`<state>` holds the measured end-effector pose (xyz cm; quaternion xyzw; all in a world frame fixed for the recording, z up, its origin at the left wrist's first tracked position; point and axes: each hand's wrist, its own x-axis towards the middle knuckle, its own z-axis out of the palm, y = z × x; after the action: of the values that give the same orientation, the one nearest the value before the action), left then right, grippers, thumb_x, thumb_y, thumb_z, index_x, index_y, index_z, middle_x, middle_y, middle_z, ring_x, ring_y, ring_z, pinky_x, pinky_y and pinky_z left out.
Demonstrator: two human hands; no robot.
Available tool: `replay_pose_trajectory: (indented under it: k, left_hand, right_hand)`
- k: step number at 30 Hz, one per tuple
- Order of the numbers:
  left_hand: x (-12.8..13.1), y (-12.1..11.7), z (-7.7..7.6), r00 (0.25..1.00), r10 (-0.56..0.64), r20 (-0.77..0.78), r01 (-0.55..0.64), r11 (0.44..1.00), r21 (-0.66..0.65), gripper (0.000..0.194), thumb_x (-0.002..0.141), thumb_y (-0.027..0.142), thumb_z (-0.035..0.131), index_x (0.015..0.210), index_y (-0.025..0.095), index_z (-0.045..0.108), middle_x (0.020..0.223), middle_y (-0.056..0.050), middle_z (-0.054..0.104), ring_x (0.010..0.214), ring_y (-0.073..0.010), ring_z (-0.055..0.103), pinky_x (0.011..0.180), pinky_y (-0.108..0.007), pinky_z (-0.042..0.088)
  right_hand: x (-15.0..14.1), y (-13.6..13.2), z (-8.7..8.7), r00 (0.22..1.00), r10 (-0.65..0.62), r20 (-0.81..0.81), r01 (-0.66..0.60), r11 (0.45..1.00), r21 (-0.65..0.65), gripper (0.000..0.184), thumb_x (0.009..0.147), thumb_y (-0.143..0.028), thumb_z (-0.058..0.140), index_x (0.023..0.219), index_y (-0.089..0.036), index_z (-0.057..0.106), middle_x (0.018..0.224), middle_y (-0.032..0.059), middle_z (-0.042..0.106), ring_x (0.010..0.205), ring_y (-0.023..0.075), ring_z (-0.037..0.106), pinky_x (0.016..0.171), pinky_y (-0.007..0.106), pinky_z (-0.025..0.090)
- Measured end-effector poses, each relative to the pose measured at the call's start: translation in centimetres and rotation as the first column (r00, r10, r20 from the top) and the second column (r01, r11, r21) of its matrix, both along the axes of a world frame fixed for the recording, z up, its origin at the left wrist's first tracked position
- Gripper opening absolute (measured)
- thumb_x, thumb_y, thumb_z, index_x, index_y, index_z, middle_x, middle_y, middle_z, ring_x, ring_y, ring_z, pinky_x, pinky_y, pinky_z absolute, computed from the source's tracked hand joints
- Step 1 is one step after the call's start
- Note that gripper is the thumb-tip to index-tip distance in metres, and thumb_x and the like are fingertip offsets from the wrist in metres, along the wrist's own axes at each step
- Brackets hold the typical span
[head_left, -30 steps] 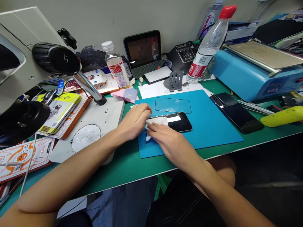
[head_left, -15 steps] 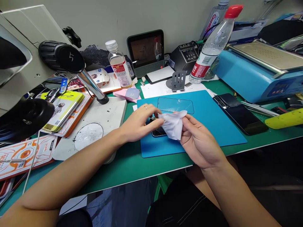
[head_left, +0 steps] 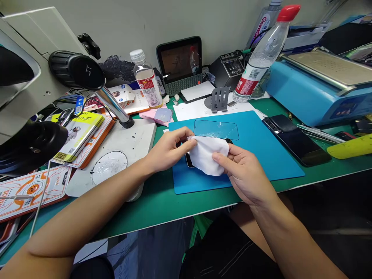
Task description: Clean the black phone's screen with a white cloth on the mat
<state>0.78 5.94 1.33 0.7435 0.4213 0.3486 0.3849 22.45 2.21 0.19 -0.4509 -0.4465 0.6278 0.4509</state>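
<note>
Between my two hands a white wipe (head_left: 209, 155) is spread out above a phone (head_left: 189, 160). My left hand (head_left: 171, 150) pinches the wipe's left corner between thumb and fingers. At its right edge, my right hand (head_left: 247, 170) grips it with the thumb on top. Most of the phone lies hidden under the wipe; only its left end and a bit of its upper right corner show. It rests on a blue mat (head_left: 261, 155). Just behind it on the mat lies a clear screen protector (head_left: 216, 129) with a black border.
A microscope (head_left: 77, 71) stands at the left on a white base (head_left: 136, 143), beside stacked boxes (head_left: 81, 135). Bottles (head_left: 251, 73), a small display (head_left: 180, 60) and a metal stand (head_left: 220, 99) line the back. Right are a dark phone (head_left: 299, 141) and a blue machine (head_left: 302, 89).
My hands have lifted the wipe off the phone's surface. My right hand has turned and moved right, and the wipe is now unfolded wider between both hands.
</note>
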Motion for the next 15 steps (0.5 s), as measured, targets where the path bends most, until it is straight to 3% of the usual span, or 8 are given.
replay_pose_trajectory:
  k: [6,8,10,13,15]
  left_hand:
    - [-0.1,-0.1,0.3,0.997,-0.030,0.076,0.030,1.000,0.002,0.019,0.096,0.036,0.062,0.095,0.019,0.069,0.076,0.001,0.068,0.071,-0.0139,0.061,0.066,-0.027,0.045]
    - [-0.3,-0.1,0.5,0.988,-0.115,0.101,0.111,0.993,0.050,0.016,0.095,0.031,0.062,0.096,0.020,0.073,0.081,-0.001,0.071,0.075,-0.0155,0.063,0.070,-0.029,0.047]
    - [-0.6,-0.1,0.7,0.971,-0.206,0.122,0.200,0.978,0.063,0.022,0.095,0.028,0.055,0.099,0.021,0.076,0.088,-0.003,0.073,0.080,-0.0175,0.064,0.075,-0.032,0.049]
    - [-0.8,-0.1,0.7,0.974,-0.201,0.106,0.195,0.979,0.062,0.034,0.096,0.033,0.045,0.109,0.021,0.074,0.096,-0.006,0.071,0.086,-0.0206,0.062,0.082,-0.036,0.050]
    - [-0.6,-0.1,0.6,0.983,-0.184,0.002,0.183,0.978,0.095,0.036,0.098,0.040,0.044,0.113,0.021,0.071,0.101,-0.007,0.069,0.092,-0.0220,0.061,0.086,-0.037,0.049]
  right_hand:
    - [0.5,0.0,-0.6,0.998,-0.043,0.052,0.038,0.996,0.084,0.024,0.083,-0.034,0.077,0.106,-0.024,0.078,0.097,0.0043,0.080,0.089,0.0219,0.073,0.081,0.038,0.059]
    - [0.8,-0.2,-1.0,0.991,-0.085,0.105,0.067,0.985,0.157,0.011,0.082,-0.027,0.073,0.091,-0.026,0.079,0.095,0.0030,0.079,0.089,0.0207,0.072,0.080,0.035,0.058]
    - [1.0,-0.4,-1.2,0.982,-0.110,0.153,0.075,0.973,0.218,0.011,0.079,-0.018,0.070,0.078,-0.026,0.078,0.091,0.0019,0.078,0.089,0.0202,0.071,0.080,0.034,0.057]
    - [1.0,-0.8,-0.8,0.970,-0.066,0.235,0.001,0.964,0.267,0.017,0.080,-0.015,0.065,0.075,-0.026,0.077,0.091,0.0014,0.078,0.090,0.0206,0.071,0.085,0.036,0.057]
    - [0.9,-1.2,-0.3,0.954,-0.017,0.299,-0.073,0.954,0.289,0.018,0.085,-0.019,0.062,0.081,-0.025,0.078,0.095,0.0022,0.079,0.092,0.0214,0.071,0.085,0.036,0.057]
